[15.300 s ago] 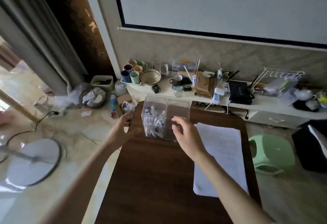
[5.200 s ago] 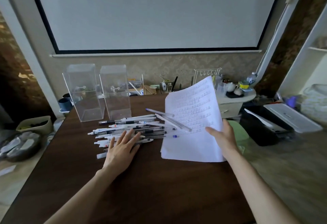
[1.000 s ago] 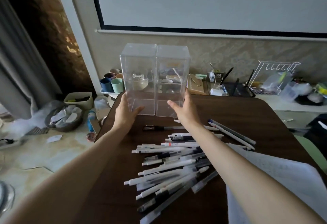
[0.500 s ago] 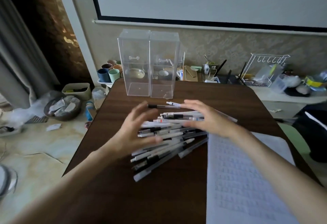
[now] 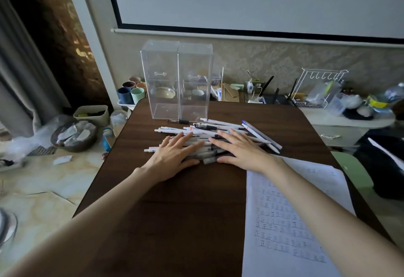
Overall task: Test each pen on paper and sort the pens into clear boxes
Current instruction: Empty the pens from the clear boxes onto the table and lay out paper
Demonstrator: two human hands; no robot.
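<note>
A pile of several pens point(image 5: 220, 129), mostly white with some black, lies across the middle of the dark wooden table point(image 5: 175, 211). My left hand point(image 5: 172, 156) rests flat on the pile's left part, fingers spread. My right hand point(image 5: 238, 151) lies flat on its right part, fingers spread too. Neither hand grips a pen. Two tall clear boxes point(image 5: 177, 82) stand side by side, empty, just behind the pile at the table's far edge. A stack of paper point(image 5: 282, 228) with rows of written marks lies at the right, partly under my right forearm.
A white sideboard point(image 5: 341, 121) behind the table holds cups point(image 5: 131, 93), a wire rack point(image 5: 317, 88) and clutter. On the floor at left are a bowl-shaped bin point(image 5: 73, 134) and a small tub point(image 5: 91, 113). A green stool point(image 5: 354, 171) sits right of the table.
Both hands left the clear boxes, drew back and came down flat on the pile of pens. The boxes stay together at the table's far edge.
</note>
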